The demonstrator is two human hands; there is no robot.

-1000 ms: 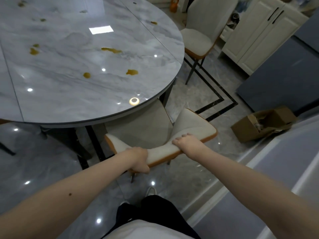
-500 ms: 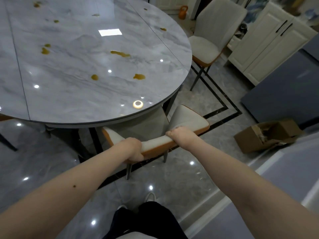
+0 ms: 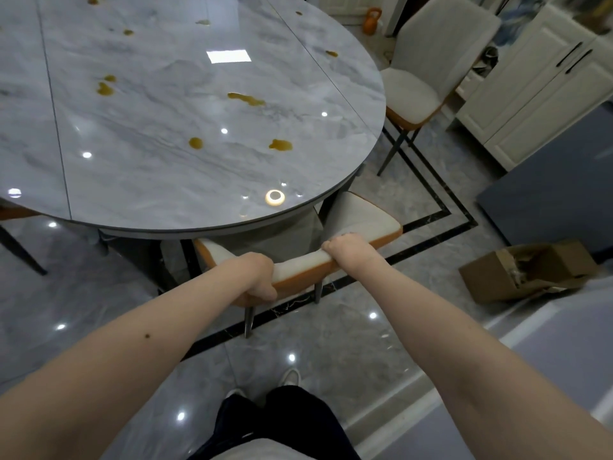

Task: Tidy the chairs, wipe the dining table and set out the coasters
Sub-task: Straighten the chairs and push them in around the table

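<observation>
Two hands grip the top edge of one chair backrest (image 3: 298, 265). Left hand (image 3: 260, 277) curls over the rail's left part, thumb wrapped under the orange rim; right hand (image 3: 350, 250) curls over the right part, fingers folded down the far side and out of sight.

Hidden or cut off: the chair's seat lies beneath the table (image 3: 185, 127) beyond the hands, and whether it touches the table base cannot be told. Only two thin metal legs show, below and between the hands. A second chair (image 3: 421, 74), well beyond the right hand, has its backrest partly cropped at the frame top. A third, orange-edged, is barely seen far left of the left hand.

Materials and shapes: backrest padded, pale grey-white fabric, curved, with orange shell trim. Table top oval, glossy grey marble pattern, thin seams across it, dark edge band. Amber spill spots (image 3: 247, 98) are scattered over the top. Floor polished grey tile with black inlay lines.

Orientation: backrest's long axis runs lower-left to upper-right between the hands; the chair faces the table.

Also present: an open cardboard box (image 3: 517, 273) on the floor right of the right hand; white cabinet (image 3: 530, 94) far beyond it.
</observation>
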